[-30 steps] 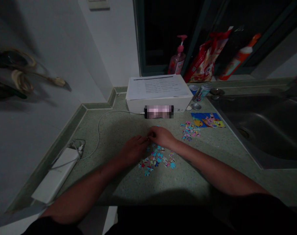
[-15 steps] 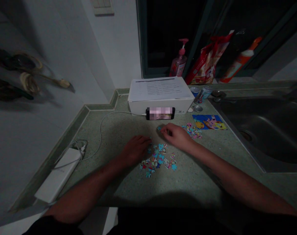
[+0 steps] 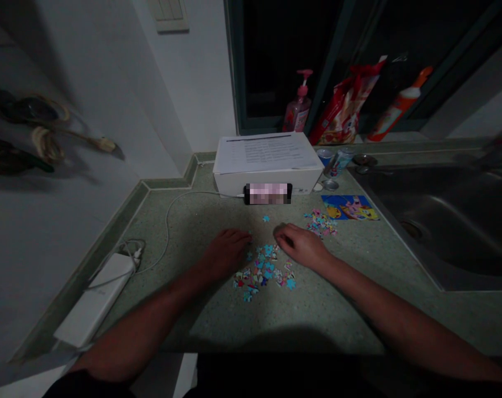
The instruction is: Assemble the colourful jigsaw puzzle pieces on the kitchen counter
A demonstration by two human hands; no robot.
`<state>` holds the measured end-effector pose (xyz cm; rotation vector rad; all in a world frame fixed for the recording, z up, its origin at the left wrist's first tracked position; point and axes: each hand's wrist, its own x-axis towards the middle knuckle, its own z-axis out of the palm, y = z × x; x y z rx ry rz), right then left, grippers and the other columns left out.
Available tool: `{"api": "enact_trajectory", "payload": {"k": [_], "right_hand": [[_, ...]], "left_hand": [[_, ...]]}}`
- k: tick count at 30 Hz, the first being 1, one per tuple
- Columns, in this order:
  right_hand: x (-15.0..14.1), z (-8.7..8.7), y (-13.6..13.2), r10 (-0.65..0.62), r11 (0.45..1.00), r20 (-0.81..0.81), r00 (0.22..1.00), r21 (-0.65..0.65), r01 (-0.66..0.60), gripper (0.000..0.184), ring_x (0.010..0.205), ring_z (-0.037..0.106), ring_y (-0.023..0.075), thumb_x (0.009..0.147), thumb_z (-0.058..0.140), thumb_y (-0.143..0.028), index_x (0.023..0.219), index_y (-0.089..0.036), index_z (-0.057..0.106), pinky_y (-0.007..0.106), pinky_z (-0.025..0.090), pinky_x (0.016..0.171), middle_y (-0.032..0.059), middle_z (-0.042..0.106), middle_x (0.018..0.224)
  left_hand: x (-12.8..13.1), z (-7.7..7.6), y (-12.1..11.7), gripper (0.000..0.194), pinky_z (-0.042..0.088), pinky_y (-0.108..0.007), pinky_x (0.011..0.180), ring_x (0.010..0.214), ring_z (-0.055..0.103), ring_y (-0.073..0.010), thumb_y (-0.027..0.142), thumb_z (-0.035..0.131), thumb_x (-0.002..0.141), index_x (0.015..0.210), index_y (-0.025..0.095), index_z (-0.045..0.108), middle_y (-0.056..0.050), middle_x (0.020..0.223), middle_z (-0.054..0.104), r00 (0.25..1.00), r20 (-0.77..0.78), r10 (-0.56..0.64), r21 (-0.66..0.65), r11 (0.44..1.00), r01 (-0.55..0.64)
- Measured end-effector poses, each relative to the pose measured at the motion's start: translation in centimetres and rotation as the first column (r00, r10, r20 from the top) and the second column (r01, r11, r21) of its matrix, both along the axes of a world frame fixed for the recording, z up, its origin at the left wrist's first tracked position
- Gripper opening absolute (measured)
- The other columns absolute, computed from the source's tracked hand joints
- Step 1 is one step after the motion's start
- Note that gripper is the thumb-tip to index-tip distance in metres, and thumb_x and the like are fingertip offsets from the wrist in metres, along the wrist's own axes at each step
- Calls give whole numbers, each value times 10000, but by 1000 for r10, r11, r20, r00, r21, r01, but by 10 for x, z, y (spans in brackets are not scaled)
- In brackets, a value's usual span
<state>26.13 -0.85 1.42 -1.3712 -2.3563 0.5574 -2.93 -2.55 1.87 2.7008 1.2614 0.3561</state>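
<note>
Head view: the loose piece [image 3: 266, 219] lies flat on the counter [image 3: 379, 249], between the phone [image 3: 268, 194] and my hands; it is too small for me to fix a long axis. The near pile [image 3: 269, 266] lies between my forearms, its pieces pointing every way. The card [image 3: 350, 208] lies with its long axis left to right, beside the far pile [image 3: 323, 223].

My right hand [image 3: 302, 246] has its fingers curled; I cannot tell whether they pinch anything. My left hand [image 3: 230, 249] is palm down, its underside and grip hidden. The phone's screen is pixelated; both sleeves are cut off below.

Half a second ago my right fingertips were at the loose piece; they have since drawn back towards me, and it has stayed put.
</note>
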Motion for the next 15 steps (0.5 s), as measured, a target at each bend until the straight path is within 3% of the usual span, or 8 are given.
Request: {"api": "enact_trajectory", "payload": {"k": [4,15], "right_hand": [[3,-8,1,11,999,-21,1000,42,-11,200,957,743,253,1048,506,-244,1056,-262,705,360,531,811,86,775,1094],[3,-8,1,10,998,16,1000,56,-10,189,911,737,231,1047,540,-214,1064,-253,725,336,525,779,77,758,1053]], "left_hand": [[-1,-8,3,382,535,-479,1158,1302,684,-267,142,536,1059,1387,210,720,-91,1433,758,1000,-29,1,34,999,0],[-4,-11,6,358,515,-467,1180,1304,682,-256,160,544,1090,1389,241,722,-73,1436,758,1000,-20,24,25,999,-24]]}}
